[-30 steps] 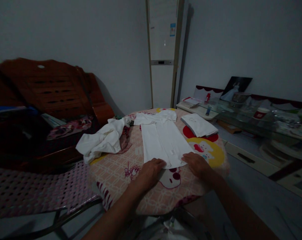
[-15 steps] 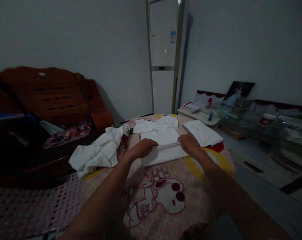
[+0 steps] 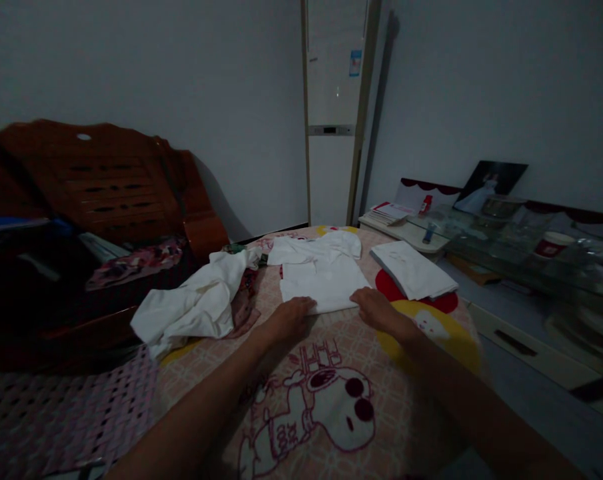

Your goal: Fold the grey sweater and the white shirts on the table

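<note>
A white shirt (image 3: 326,280) lies on the round table in front of me, its lower part folded over and its sleeve end spread at the far side. At the near left corner of the fold, my left hand (image 3: 295,317) is closed on the edge, fingertips on the cloth. My right hand (image 3: 376,309) pinches the near right corner in the same way. To the right sits a folded white garment (image 3: 414,270), flat and neat. A crumpled white garment (image 3: 196,307) is heaped on the left, over some dark patterned cloth.
A pink tablecloth (image 3: 406,427) with cartoon prints covers the table. Left are a wooden bench (image 3: 111,187) and a woven pink seat (image 3: 81,413). A glass-topped cabinet (image 3: 511,247) with a paper cup (image 3: 554,245) runs along the right; a tall air conditioner (image 3: 331,167) stands behind.
The near part of the shirt, lifted and bent up by both hands before, now lies flat, folded away from me. My view has tilted slightly down and left.
</note>
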Available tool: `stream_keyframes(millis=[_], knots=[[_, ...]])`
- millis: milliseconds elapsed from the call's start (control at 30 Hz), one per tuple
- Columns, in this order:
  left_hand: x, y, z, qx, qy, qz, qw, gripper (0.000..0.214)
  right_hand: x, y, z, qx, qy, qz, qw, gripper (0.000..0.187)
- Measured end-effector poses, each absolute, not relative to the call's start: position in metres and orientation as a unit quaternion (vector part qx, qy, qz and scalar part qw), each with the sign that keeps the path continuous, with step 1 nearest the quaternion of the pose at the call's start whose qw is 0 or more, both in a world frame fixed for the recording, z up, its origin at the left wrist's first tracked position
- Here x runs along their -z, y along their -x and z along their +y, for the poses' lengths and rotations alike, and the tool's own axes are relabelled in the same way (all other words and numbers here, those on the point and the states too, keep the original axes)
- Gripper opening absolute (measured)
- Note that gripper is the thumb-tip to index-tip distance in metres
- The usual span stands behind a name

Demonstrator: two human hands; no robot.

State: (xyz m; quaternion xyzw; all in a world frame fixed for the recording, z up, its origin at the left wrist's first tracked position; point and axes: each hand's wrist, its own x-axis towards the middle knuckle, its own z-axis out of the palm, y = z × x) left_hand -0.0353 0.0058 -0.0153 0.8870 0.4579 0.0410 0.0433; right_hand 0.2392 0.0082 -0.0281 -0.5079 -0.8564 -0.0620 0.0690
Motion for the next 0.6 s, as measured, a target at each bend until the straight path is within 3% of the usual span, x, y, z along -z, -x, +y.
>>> stream_keyframes(millis=[233, 433, 600], knots=[[0.014, 0.024, 0.014, -0.012, -0.873, 0.488, 0.001, 0.037, 0.022, -0.218, 0.011, 0.099, 0.539, -0.837, 0.008, 0.031], [-0.013, 0.040, -0.011, 0.010, -0.888, 0.459, 0.018, 0.035, -0.006, -0.229, -0.010, -0.008, 0.529, -0.848, 0.038, 0.026], [-0.034, 0.042, -0.040, 0.040, -0.929, 0.349, 0.111, 0.040, -0.022, -0.242, -0.043, -0.108, 0.467, -0.878, 0.023, 0.018]])
